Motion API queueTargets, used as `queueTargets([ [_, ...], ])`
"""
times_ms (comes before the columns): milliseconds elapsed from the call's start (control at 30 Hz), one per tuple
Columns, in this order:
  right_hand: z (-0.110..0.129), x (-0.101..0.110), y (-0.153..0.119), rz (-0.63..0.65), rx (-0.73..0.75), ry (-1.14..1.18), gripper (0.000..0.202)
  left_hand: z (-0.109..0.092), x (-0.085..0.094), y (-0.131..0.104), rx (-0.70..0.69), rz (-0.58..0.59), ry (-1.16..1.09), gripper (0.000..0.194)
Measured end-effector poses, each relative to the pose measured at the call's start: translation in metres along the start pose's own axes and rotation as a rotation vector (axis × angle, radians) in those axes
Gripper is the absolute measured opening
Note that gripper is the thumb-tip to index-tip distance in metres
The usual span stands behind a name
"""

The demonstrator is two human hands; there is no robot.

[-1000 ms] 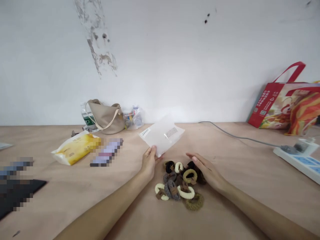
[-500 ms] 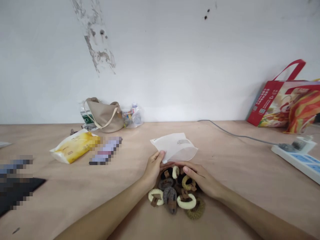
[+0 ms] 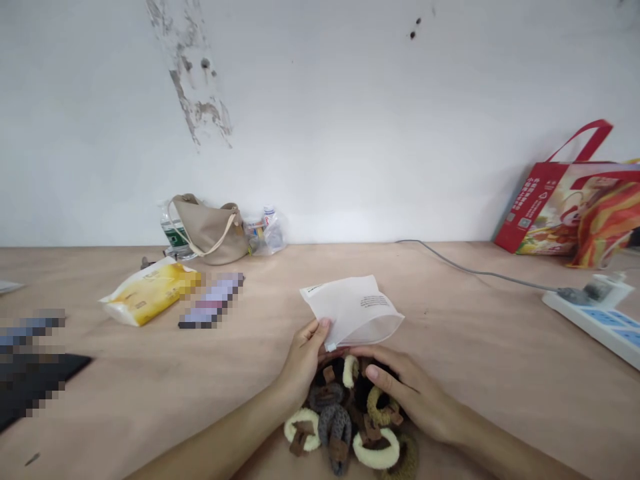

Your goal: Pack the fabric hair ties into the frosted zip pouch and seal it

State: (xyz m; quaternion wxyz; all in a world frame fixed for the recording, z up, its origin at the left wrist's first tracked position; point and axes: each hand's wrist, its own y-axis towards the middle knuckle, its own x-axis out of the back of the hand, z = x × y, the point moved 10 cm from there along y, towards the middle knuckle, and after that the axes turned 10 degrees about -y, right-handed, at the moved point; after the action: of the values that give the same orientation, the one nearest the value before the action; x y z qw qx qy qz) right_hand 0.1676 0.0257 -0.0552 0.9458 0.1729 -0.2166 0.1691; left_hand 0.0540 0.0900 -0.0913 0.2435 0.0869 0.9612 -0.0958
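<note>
My left hand [image 3: 301, 360] pinches the lower left corner of a white frosted zip pouch [image 3: 353, 310] between thumb and fingers. The pouch's near side gapes slightly, and small print shows on its face. Just below it lies a pile of fluffy hair ties with brown tags, among them a grey one [image 3: 334, 427], a cream one [image 3: 376, 449] and an olive one [image 3: 381, 405]. Curved around the pile's far right side is my right hand [image 3: 415, 390], thumb apart and fingers stretched out, touching the hair ties. Its fingertips are partly hidden behind the pile.
To the left lie a yellow tissue pack [image 3: 153, 291] and a blurred-out purple item [image 3: 213, 301]. A beige bag [image 3: 213, 227] stands against the wall. On the right are a white power strip [image 3: 595, 323], its grey cable [image 3: 465, 268] and a red shopping bag [image 3: 533, 207].
Both hands, the pouch and the pile of hair ties have come nearer to me, lower in the view. My left hand keeps its pinch on the pouch.
</note>
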Motion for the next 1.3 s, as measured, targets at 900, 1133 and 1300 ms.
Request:
queueTargets([
  [900, -0.003, 0.078, -0.007, -0.524, -0.011, -0.644, 0.029, -0.087, -0.069, -0.086, -1.357, 0.633, 1.165, 0.046],
  [1133, 0.0, 0.075, -0.004, -0.497, 0.032, -0.656, 0.033, -0.078, -0.082, -0.092, -1.485, 0.635, 1.406, 0.02],
  [1300, 0.031, 0.079, -0.019, -0.561, 0.184, -0.731, 0.032, -0.084, -0.073, -0.082, -1.463, 0.514, 1.373, 0.016],
])
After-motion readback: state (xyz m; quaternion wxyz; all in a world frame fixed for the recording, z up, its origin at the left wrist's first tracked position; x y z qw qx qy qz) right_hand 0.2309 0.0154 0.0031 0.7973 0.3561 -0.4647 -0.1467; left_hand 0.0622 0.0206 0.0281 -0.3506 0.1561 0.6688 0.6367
